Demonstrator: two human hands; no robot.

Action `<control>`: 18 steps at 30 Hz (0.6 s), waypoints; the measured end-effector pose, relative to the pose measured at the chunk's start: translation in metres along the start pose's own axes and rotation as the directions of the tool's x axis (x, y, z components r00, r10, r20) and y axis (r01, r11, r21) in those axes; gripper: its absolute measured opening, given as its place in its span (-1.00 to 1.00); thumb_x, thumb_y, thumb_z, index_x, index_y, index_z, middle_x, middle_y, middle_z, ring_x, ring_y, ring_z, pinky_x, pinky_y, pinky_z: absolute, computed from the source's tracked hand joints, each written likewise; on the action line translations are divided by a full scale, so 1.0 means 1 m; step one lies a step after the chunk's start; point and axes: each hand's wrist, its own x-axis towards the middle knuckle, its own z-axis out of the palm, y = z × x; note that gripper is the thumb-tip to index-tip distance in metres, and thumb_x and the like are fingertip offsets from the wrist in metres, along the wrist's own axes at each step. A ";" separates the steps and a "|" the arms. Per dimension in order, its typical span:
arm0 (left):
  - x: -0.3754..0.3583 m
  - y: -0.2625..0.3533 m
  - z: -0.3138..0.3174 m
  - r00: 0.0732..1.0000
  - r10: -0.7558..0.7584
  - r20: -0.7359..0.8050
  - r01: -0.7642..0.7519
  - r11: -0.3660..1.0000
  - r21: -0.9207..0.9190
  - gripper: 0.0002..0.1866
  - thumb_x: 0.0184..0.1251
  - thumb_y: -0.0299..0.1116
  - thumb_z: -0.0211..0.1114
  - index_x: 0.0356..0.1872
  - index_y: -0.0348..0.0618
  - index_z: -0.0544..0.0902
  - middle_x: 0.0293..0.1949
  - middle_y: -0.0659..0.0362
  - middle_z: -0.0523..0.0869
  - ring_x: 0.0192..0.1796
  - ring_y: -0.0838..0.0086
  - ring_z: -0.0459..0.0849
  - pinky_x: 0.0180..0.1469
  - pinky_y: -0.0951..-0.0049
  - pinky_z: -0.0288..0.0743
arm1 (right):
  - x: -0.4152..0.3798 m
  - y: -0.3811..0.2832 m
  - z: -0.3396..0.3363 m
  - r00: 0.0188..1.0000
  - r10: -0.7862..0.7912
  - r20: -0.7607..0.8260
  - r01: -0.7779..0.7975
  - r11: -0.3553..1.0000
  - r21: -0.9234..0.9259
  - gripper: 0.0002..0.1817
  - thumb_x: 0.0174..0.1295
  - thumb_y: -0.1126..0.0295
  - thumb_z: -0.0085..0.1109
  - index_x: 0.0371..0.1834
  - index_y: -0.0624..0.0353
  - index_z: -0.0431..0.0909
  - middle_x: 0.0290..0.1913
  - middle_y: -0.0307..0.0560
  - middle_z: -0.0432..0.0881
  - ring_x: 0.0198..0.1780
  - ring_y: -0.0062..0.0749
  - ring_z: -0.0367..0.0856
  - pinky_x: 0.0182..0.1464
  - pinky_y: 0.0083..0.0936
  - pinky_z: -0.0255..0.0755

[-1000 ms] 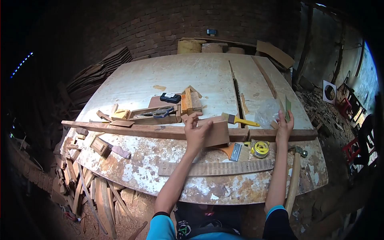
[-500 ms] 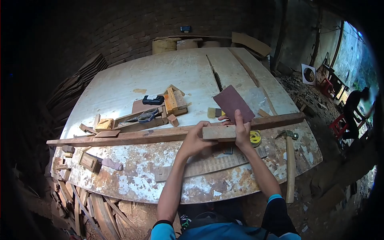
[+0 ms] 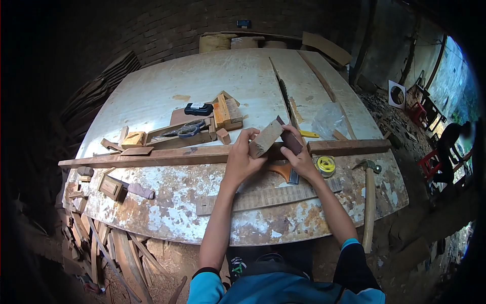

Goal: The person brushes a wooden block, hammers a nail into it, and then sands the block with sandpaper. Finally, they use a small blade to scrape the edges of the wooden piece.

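My left hand is closed around a small wooden block, which is tilted up toward its upper right end. In my right hand is a dark reddish-brown sheet of sandpaper, held against or just beside the block's right side; exact contact is hard to tell. Below the hands, a paintbrush with an orange handle lies partly hidden. A yellow tape measure sits right of my right hand. Behind both hands runs a long wooden bar, its middle covered by them.
On the worktable lie scissors, a black case, wood blocks and a slatted strip. A saw blade stands in a slot. A hammer hangs over the right edge. Another person is far right.
The block has turned from level to tilted. The sandpaper has come down from above the right hand to the block's side. The paintbrush's orange handle now shows below the hands.
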 end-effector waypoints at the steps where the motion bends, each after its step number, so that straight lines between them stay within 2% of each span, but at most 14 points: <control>1: -0.001 -0.003 0.004 1.000 -0.016 0.010 0.016 0.998 -0.061 -0.42 -0.19 -0.46 0.37 -0.02 -0.21 0.39 -0.23 -0.06 0.61 -0.16 0.01 0.60 -0.09 0.25 0.48 | -0.001 0.002 -0.002 0.998 0.052 0.019 -0.053 0.997 0.054 -0.48 0.25 0.55 -0.14 0.32 0.11 0.16 0.46 0.08 0.11 0.43 -0.21 0.14 0.42 -0.32 0.01; 2: -0.002 -0.004 0.008 1.000 -0.020 0.016 0.021 0.997 -0.068 -0.39 -0.20 -0.45 0.37 0.02 -0.20 0.39 -0.23 -0.06 0.62 -0.17 0.01 0.61 -0.09 0.25 0.48 | -0.001 0.005 -0.002 0.996 0.082 -0.019 -0.080 0.995 0.064 -0.53 0.25 0.56 -0.19 0.26 0.11 0.13 0.42 0.12 0.19 0.38 -0.24 0.22 0.40 -0.35 0.04; 5: -0.004 -0.005 0.008 0.997 -0.030 0.074 0.032 0.999 -0.034 -0.29 -0.21 -0.43 0.38 0.14 -0.17 0.39 -0.21 -0.08 0.65 -0.17 0.02 0.62 -0.06 0.24 0.49 | 0.009 0.005 -0.003 0.990 0.030 -0.135 0.027 0.914 0.404 -0.48 0.24 0.58 -0.25 0.31 0.11 0.07 0.39 0.17 0.24 0.38 -0.20 0.23 0.41 -0.38 0.02; 7: -0.002 0.004 -0.001 0.987 -0.027 0.159 0.018 0.998 0.057 -0.22 -0.22 -0.40 0.39 0.22 -0.13 0.38 -0.19 -0.08 0.65 -0.14 0.04 0.62 -0.03 0.22 0.49 | 0.008 -0.014 -0.004 0.987 -0.011 -0.158 0.050 0.968 0.245 -0.38 0.25 0.58 -0.30 0.43 0.10 -0.05 0.38 0.20 0.25 0.40 -0.18 0.23 0.42 -0.36 0.03; 8: -0.002 0.012 -0.006 0.979 -0.102 0.178 0.086 0.992 0.095 -0.19 -0.24 -0.36 0.40 0.25 -0.08 0.41 -0.18 -0.06 0.66 -0.10 0.06 0.61 0.01 0.20 0.47 | 0.007 -0.015 -0.005 0.982 -0.054 -0.183 0.083 0.984 0.155 -0.36 0.25 0.58 -0.31 0.45 0.10 -0.09 0.38 0.21 0.25 0.40 -0.18 0.23 0.41 -0.36 0.05; 9: -0.003 0.012 -0.006 0.985 -0.081 0.155 0.064 0.992 0.113 -0.23 -0.25 -0.37 0.38 0.21 -0.11 0.45 -0.16 -0.08 0.67 -0.12 0.07 0.63 0.00 0.24 0.49 | 0.007 -0.016 -0.006 0.974 -0.099 -0.205 0.114 0.991 0.063 -0.34 0.25 0.58 -0.31 0.47 0.10 -0.12 0.38 0.21 0.25 0.39 -0.18 0.24 0.41 -0.35 0.08; 10: -0.003 0.013 -0.006 0.990 -0.059 0.132 0.042 0.990 0.133 -0.26 -0.26 -0.38 0.37 0.18 -0.14 0.48 -0.14 -0.10 0.68 -0.13 0.08 0.65 -0.01 0.28 0.50 | 0.008 -0.019 -0.005 0.952 -0.083 -0.294 0.145 0.971 0.193 -0.31 0.24 0.59 -0.30 0.49 0.16 -0.16 0.36 0.20 0.28 0.38 -0.20 0.26 0.38 -0.35 0.15; 11: -0.002 0.014 -0.006 0.994 -0.037 0.107 0.020 0.988 0.155 -0.29 -0.27 -0.38 0.36 0.14 -0.17 0.52 -0.12 -0.11 0.68 -0.14 0.09 0.68 -0.02 0.32 0.52 | 0.007 -0.023 -0.005 0.945 -0.128 -0.302 0.176 0.975 0.138 -0.31 0.23 0.60 -0.29 0.48 0.18 -0.14 0.36 0.20 0.29 0.37 -0.20 0.28 0.37 -0.35 0.17; 13: -0.002 0.009 -0.003 0.994 -0.068 0.089 0.058 0.991 0.119 -0.30 -0.26 -0.35 0.39 0.13 -0.15 0.53 -0.10 -0.08 0.67 -0.06 0.08 0.64 0.04 0.26 0.49 | 0.003 -0.036 -0.007 0.926 -0.229 -0.300 0.247 0.969 0.023 -0.31 0.20 0.62 -0.27 0.47 0.23 -0.10 0.34 0.20 0.31 0.35 -0.20 0.31 0.36 -0.35 0.21; 14: -0.002 0.007 0.000 0.994 -0.083 0.075 0.075 0.992 0.100 -0.30 -0.26 -0.34 0.41 0.12 -0.13 0.54 -0.09 -0.07 0.67 -0.02 0.07 0.61 0.07 0.23 0.48 | -0.004 -0.049 -0.003 0.962 -0.172 -0.210 0.189 0.980 0.063 -0.28 0.14 0.66 -0.22 0.46 0.24 -0.07 0.32 0.20 0.34 0.33 -0.16 0.36 0.35 -0.32 0.22; 15: -0.001 0.006 0.002 0.996 -0.077 0.049 0.074 0.995 0.067 -0.30 -0.26 -0.35 0.40 0.12 -0.15 0.54 -0.13 -0.07 0.68 -0.06 0.09 0.64 0.03 0.27 0.49 | -0.005 -0.050 0.005 0.955 -0.276 -0.112 0.279 0.960 0.012 -0.22 0.04 0.69 -0.15 0.45 0.26 -0.04 0.31 0.20 0.36 0.30 -0.12 0.41 0.32 -0.34 0.27; 17: -0.003 0.004 0.002 0.997 -0.070 0.016 0.070 0.997 0.012 -0.31 -0.26 -0.37 0.36 0.12 -0.19 0.53 -0.20 -0.09 0.70 -0.16 0.14 0.70 -0.05 0.34 0.52 | -0.002 -0.060 0.014 0.941 -0.329 0.081 0.338 0.891 -0.303 -0.17 -0.03 0.70 -0.07 0.45 0.26 -0.01 0.34 0.15 0.33 0.29 -0.10 0.43 0.31 -0.36 0.28; 18: -0.002 0.002 0.000 0.998 -0.064 0.018 0.064 0.998 -0.007 -0.32 -0.23 -0.36 0.36 0.12 -0.21 0.53 -0.18 -0.10 0.70 -0.15 0.14 0.70 -0.04 0.35 0.52 | 0.000 -0.060 0.019 0.975 -0.223 0.016 0.223 0.961 -0.161 -0.15 -0.07 0.71 -0.05 0.44 0.25 0.03 0.41 0.11 0.22 0.37 -0.08 0.30 0.38 -0.32 0.16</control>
